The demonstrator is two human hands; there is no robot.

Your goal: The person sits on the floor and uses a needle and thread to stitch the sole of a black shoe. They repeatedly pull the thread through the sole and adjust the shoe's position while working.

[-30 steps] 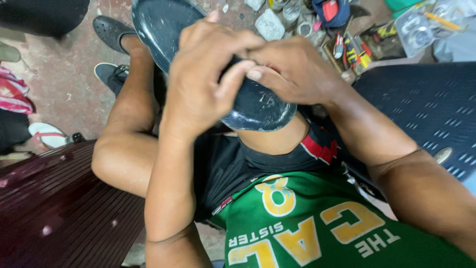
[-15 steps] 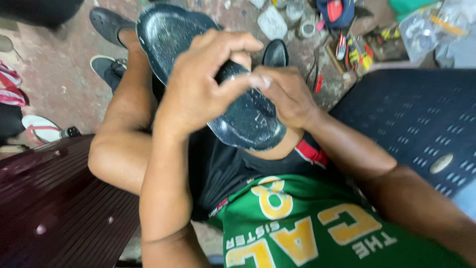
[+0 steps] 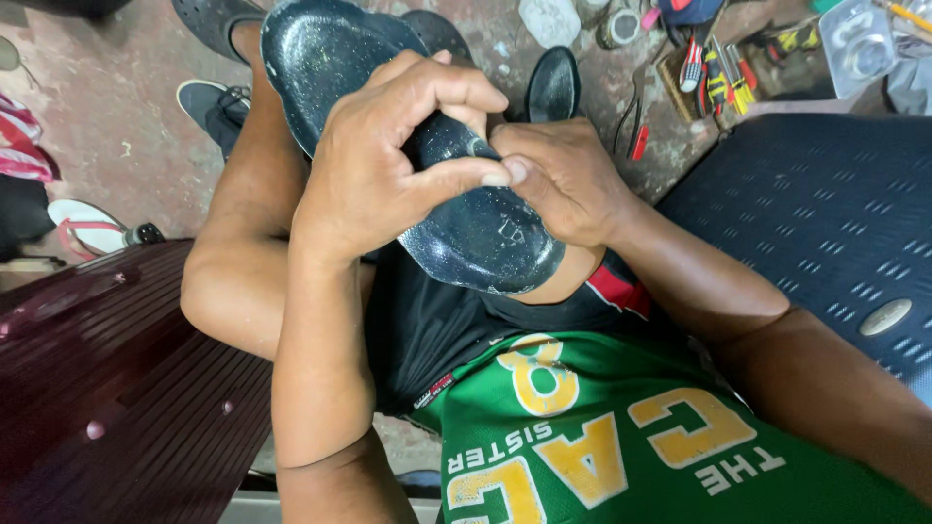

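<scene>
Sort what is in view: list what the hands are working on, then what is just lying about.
In hand:
left hand
right hand
dark shoe sole, gripped by both

Lying about:
screwdrivers
second sole on the floor
pink-strapped sandal
blue plastic chair

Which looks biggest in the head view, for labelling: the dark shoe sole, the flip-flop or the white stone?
1. dark shoe sole, nearest the camera, so partly unsure
2. flip-flop
3. white stone, similar, unsure

Shoe sole (image 3: 485, 233) on lap, centre; bench (image 3: 116, 388) near left; chair (image 3: 825, 213) right; tools (image 3: 718, 68) far right on floor (image 3: 126, 136)
</scene>
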